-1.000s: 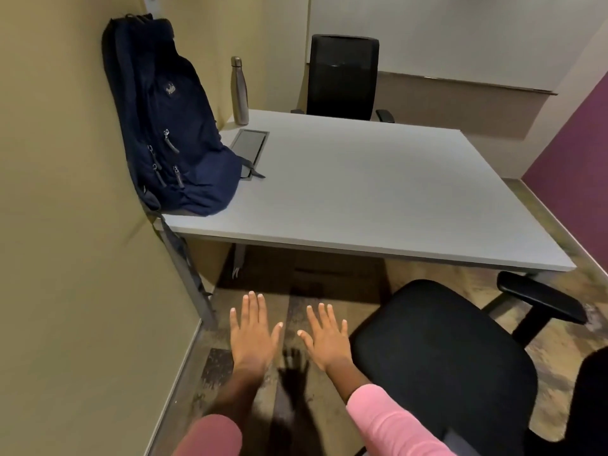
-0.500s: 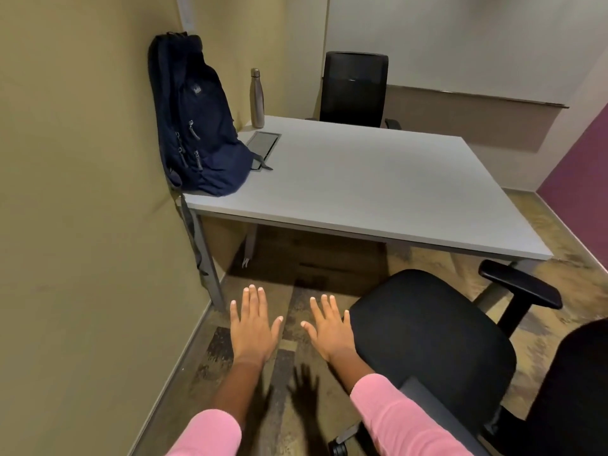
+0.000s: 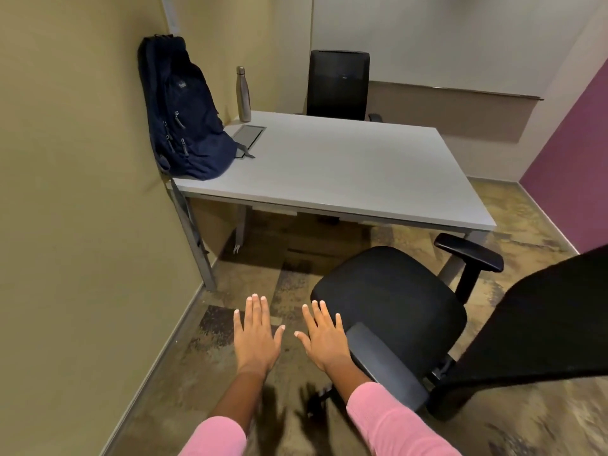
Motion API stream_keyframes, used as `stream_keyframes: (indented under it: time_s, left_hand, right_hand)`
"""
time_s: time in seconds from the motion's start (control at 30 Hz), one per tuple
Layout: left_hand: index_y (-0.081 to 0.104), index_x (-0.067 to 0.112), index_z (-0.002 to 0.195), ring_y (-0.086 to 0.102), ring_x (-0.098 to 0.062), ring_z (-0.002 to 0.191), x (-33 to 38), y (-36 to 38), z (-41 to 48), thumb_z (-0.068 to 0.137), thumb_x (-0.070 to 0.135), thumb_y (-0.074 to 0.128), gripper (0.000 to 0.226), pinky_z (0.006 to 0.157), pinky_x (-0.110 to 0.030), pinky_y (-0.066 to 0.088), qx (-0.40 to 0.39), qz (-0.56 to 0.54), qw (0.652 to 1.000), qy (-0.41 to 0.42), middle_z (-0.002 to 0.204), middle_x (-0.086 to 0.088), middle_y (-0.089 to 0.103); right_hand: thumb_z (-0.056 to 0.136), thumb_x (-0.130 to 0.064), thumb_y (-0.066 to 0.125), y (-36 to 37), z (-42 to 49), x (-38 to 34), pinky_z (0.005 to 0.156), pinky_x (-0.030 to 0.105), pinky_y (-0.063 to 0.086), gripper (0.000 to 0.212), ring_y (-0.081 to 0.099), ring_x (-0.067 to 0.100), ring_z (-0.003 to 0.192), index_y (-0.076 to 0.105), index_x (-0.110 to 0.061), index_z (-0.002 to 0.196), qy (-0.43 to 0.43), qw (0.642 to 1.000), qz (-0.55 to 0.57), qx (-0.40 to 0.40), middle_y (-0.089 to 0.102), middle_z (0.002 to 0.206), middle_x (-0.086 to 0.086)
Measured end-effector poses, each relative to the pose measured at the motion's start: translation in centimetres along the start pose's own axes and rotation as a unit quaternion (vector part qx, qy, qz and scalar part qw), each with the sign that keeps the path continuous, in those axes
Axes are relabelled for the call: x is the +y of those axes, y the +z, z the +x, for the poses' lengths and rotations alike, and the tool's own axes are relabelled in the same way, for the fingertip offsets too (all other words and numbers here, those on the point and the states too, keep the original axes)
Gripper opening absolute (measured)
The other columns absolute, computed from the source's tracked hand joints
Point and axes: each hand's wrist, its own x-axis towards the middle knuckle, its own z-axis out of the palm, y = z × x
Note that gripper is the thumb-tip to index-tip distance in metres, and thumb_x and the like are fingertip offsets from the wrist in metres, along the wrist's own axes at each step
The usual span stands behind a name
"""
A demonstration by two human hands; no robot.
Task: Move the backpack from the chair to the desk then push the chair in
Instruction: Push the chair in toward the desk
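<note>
Both hands flat and empty, left hand (image 3: 256, 337), right hand (image 3: 324, 339), backpack (image 3: 184, 110) on desk (image 3: 345, 166), chair (image 3: 388, 311) out

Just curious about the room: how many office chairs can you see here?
2. The near chair stands pulled out from the desk; the far chair sits behind it. Others may be out of view.

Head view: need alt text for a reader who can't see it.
A dark blue backpack stands on the near-left corner of a grey desk, leaning on the wall, while a black office chair sits pulled out. The left hand and right hand are open, palms down, empty. A steel bottle stands behind the backpack.
</note>
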Motion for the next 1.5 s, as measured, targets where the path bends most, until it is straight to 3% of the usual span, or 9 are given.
stream_keyframes:
  time_s: [0.2,0.77,1.2,1.5]
  left_hand:
    - [-0.008,0.006,0.144,-0.005,-0.026,0.144,5.2,-1.2,-1.1,0.096,0.05,0.019,0.07,0.117,-0.045,0.003,0.026,-0.01,0.999,-0.025,0.157,-0.014,-0.003]
    - [-0.004,0.005,0.144,-0.003,-0.026,0.144,18.6,-4.8,-7.4,0.096,0.049,0.021,0.069,0.117,-0.046,0.002,0.095,-0.02,0.968,-0.23,0.157,-0.014,0.001]
    - [-0.002,0.003,0.144,-0.003,-0.027,0.144,24.8,-14.1,-10.4,0.096,0.047,0.024,0.07,0.116,-0.048,0.001,0.203,-0.002,0.937,-0.283,0.157,-0.017,0.001]
    - [0.0,0.004,0.144,-0.003,-0.027,0.144,36.6,-18.6,-13.5,0.096,0.048,0.021,0.068,0.116,-0.047,0.0,0.259,-0.026,0.925,-0.278,0.157,-0.017,0.002]
  right_hand:
    - [0.096,-0.046,0.024,-2.1,-2.3,4.0,0.117,0.048,0.001,0.062,-0.007,0.023,0.146,0.002,-0.017,0.146,-0.039,0.999,-0.009,0.022,0.001,0.159,0.007]
    - [0.097,-0.042,0.023,-9.1,-7.2,13.2,0.117,0.051,0.0,0.061,-0.01,0.024,0.145,0.0,-0.014,0.146,-0.253,0.962,-0.094,0.049,-0.003,0.158,0.01]
    - [0.097,-0.045,0.023,-19.2,-11.9,16.1,0.116,0.052,0.002,0.062,-0.006,0.026,0.145,0.005,-0.013,0.146,-0.293,0.941,-0.065,0.16,0.003,0.158,0.012]
    - [0.097,-0.041,0.027,-25.0,-18.8,25.4,0.115,0.055,0.004,0.059,-0.004,0.028,0.145,0.015,-0.009,0.145,-0.244,0.954,-0.015,0.177,0.008,0.158,0.014]
